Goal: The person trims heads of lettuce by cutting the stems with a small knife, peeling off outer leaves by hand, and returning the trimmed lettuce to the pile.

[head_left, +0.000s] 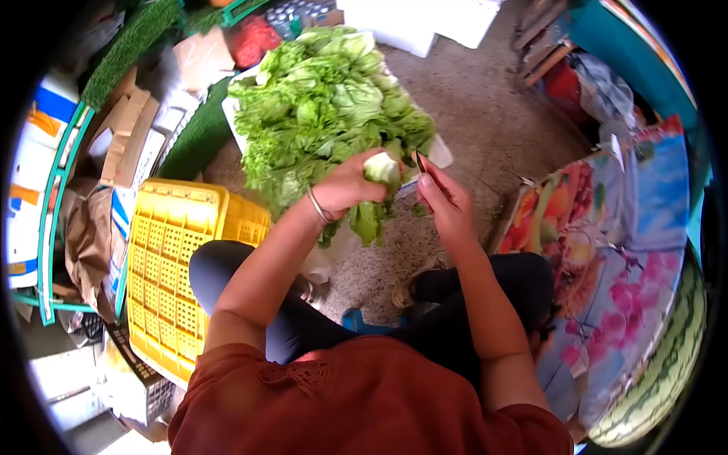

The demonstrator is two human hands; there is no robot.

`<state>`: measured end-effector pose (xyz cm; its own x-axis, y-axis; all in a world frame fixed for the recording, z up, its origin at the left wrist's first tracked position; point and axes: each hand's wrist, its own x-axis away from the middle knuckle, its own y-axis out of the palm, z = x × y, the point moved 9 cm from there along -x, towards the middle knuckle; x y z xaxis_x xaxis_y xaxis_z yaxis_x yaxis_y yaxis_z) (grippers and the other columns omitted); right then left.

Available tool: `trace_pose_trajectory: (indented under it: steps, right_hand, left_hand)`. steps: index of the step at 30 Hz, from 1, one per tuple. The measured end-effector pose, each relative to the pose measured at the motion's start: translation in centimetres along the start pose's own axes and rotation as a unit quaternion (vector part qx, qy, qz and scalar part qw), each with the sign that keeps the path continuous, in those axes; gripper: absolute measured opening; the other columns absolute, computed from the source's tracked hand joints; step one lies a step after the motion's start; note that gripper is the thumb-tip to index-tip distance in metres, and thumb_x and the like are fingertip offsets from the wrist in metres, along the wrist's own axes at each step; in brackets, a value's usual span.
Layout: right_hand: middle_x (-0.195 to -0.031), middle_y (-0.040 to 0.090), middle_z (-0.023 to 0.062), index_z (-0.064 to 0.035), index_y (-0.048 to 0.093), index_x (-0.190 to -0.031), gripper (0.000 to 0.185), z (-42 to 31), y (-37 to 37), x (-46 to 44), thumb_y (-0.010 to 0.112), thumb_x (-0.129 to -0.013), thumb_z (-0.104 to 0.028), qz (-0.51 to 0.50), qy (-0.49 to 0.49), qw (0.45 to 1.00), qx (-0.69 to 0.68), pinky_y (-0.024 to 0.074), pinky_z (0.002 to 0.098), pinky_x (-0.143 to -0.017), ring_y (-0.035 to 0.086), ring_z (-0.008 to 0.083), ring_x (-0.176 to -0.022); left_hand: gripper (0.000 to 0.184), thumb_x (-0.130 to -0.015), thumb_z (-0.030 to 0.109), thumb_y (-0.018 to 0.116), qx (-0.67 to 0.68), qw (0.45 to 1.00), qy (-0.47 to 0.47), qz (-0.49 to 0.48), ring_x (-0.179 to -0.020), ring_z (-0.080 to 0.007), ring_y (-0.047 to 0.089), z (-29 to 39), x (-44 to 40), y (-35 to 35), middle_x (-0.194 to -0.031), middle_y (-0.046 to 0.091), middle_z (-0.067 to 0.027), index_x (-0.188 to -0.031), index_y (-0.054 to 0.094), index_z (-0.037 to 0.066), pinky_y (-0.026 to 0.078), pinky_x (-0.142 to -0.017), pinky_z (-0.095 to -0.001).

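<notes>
My left hand [345, 186], with a bracelet at the wrist, is closed around a head of lettuce [381, 171]. The pale cut base points up and away from me, and green leaves hang below my fingers. Just to the right, my right hand [449, 203] grips a small knife [418, 161]. Only a short, dark length of the blade shows beyond my thumb; my fingers hide the handle. The blade is close to the lettuce base, with a small gap between them. Beyond both hands lies a large heap of lettuce [318, 98] on a white container [233, 121].
A yellow plastic crate [171, 265] stands at my left knee. Cardboard [125, 140] and green-framed shelving [57, 205] line the left side. To my right are a fruit-and-flower printed cover [591, 273] and a watermelon [660, 371]. White boxes [409, 26] sit at the back.
</notes>
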<state>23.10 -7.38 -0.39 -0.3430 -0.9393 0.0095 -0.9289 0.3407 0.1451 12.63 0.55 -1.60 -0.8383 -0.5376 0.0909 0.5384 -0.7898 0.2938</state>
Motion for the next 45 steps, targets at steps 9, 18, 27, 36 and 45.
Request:
trace_pose_trajectory:
  steps: [9,18,27,36,45]
  right_hand:
    - [-0.093,0.062,0.0103,0.003,0.05,-0.118,0.043,-1.2,1.7,0.0,0.062,-0.083,-0.02,-0.083,-0.091,0.98,0.159,0.0439,0.0244,-0.074,0.056,0.0106,-0.08]
    - [-0.092,0.061,0.0032,0.0012,0.049,-0.121,0.043,-0.2,1.5,-0.1,0.061,-0.084,-0.017,-0.107,-0.016,0.991,0.083,0.0411,0.0206,-0.075,0.05,0.0056,-0.082]
    - [-0.094,0.061,0.0021,0.0011,0.05,-0.119,0.04,0.5,1.4,-0.3,0.059,-0.085,-0.016,-0.106,-0.008,0.992,0.07,0.0411,0.0202,-0.075,0.049,0.0045,-0.082]
    - [-0.101,0.062,0.0059,0.0002,0.054,-0.116,0.035,0.9,1.1,-0.6,0.058,-0.086,-0.016,-0.12,0.011,0.992,0.048,0.042,0.022,-0.079,0.053,0.0071,-0.089]
    - [-0.066,0.046,-0.0015,-0.0081,0.04,-0.131,0.045,4.7,-6.8,-1.6,0.05,-0.09,-0.023,0.21,0.168,0.96,-0.078,0.0307,0.0213,-0.043,0.037,0.0055,-0.053]
  left_hand:
    - [0.039,-0.064,-0.005,0.062,-0.132,0.991,-0.022,-0.014,-0.078,-0.0042,0.048,-0.8,-0.1,0.4,-0.084,0.052,0.0037,-0.1,0.051,0.006,0.041,-0.068,-0.0191]
    - [0.035,-0.065,-0.005,0.06,-0.12,0.992,-0.034,-0.032,-0.075,-0.0032,0.047,-1.3,-0.8,1.2,-0.081,0.052,0.0048,-0.097,0.051,0.007,0.04,-0.066,-0.0186]
    - [0.034,-0.064,-0.005,0.059,-0.185,0.982,-0.018,-0.027,-0.074,-0.0045,0.045,-0.3,-0.6,1.3,-0.079,0.05,0.0044,-0.095,0.05,0.006,0.039,-0.066,-0.0196]
    - [0.032,-0.065,-0.006,0.058,-0.222,0.975,-0.002,-0.018,-0.07,-0.0053,0.046,0.0,-0.4,1.1,-0.075,0.05,0.0023,-0.094,0.051,0.006,0.04,-0.061,-0.0207]
    - [0.053,-0.06,0.015,0.062,0.324,0.943,-0.03,-0.064,-0.092,-0.027,0.055,-1.5,-1.1,-0.2,-0.101,0.054,-0.0133,-0.109,0.045,0.003,0.047,-0.081,-0.0424]
